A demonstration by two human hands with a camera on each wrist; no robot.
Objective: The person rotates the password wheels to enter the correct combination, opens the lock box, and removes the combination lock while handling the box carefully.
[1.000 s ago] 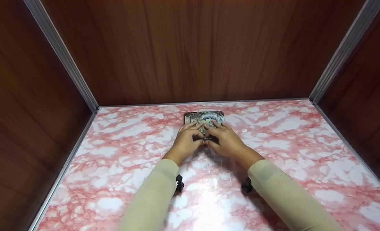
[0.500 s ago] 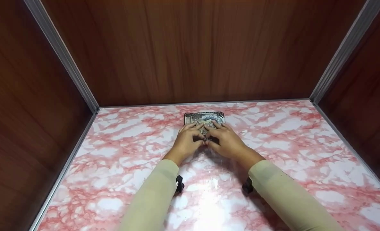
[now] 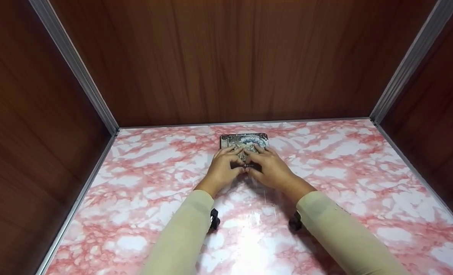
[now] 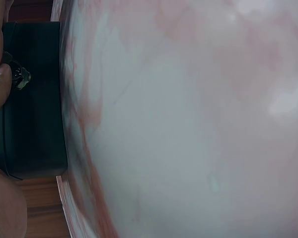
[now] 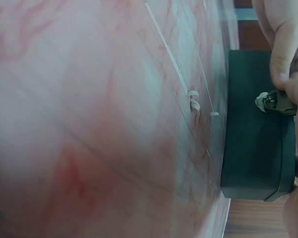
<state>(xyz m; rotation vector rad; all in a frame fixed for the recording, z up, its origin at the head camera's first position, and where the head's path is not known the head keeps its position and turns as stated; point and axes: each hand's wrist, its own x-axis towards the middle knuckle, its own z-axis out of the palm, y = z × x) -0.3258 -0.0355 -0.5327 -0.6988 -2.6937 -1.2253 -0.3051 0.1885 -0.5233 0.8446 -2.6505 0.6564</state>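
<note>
Hands [image 3: 222, 165] [image 3: 271, 168] unmoved, pinching metal clasp [image 5: 284, 103], green box [image 5: 253, 148], marbled tabletop [image 3: 364, 179]

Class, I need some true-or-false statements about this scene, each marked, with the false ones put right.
1. The left hand and right hand both touch the box. True.
2. The side of the box facing the person is bright yellow. False: it is dark green.
3. That side bears a metal clasp. True.
4. The box sits at the table's near edge. False: it sits towards the back panel.
5. Pale sleeves cover both forearms. True.
</note>
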